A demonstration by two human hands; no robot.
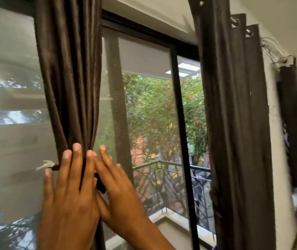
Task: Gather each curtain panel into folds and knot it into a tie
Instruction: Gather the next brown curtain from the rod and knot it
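**Both hands up on the left curtain, no real grip**

Hard to see the important bit. The left curtain narrows into a tight bunch right where the hands are, and whatever it does below that is hidden behind the palms and wrists. A dark band or loop pokes out between the hands, can't tell if it's a tie or part of a knot. A pale scrap sticks out just left of the bunch, blurry, no idea what it is. Top of the curtain is cut off by the frame.

Left hand is flat, back to the camera, fingers straight and spread, pointing up, lying against the front of the bunch. Nothing is pinched in it. Right hand sits just right of the curtain, fingers also extended and angled up-left, blurred; its fingertips meet the left hand's at the curtain's right edge. It's spread too, nothing clasped that I can see.

Right of the curtain there's open window with a dark frame bar, a balcony railing and trees outside. Further right, well apart, a second curtain hangs loose in folds, and a third is by the far edge, blurry.
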